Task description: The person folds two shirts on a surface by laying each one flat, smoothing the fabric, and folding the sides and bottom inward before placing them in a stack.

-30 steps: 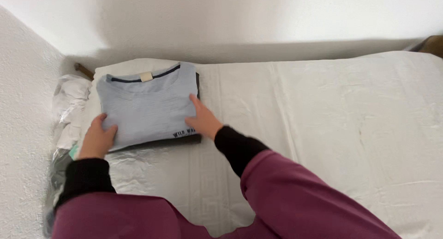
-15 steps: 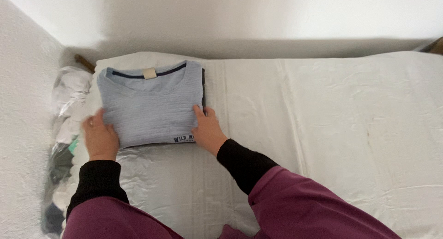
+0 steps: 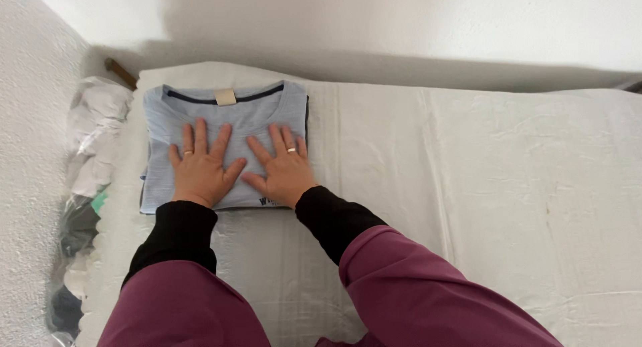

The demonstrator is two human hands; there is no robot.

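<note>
I am pressing both palms flat on a folded light blue T-shirt [image 3: 224, 143] on the white bed sheet [image 3: 481, 186].

My left hand [image 3: 200, 166] and right hand [image 3: 281, 167] are lying side by side on the shirt's near half, fingers spread and flat, gripping nothing, a ring showing on each. The shirt is sitting at the far left of the bed, its navy-trimmed collar pointing away from me, over a darker garment [image 3: 307, 119] peeking out along its right edge. Clear plastic bags of clothes [image 3: 87, 180] are lying just left of the mattress.

Black cuffs, maroon sleeves, a ring on each grip.
</note>
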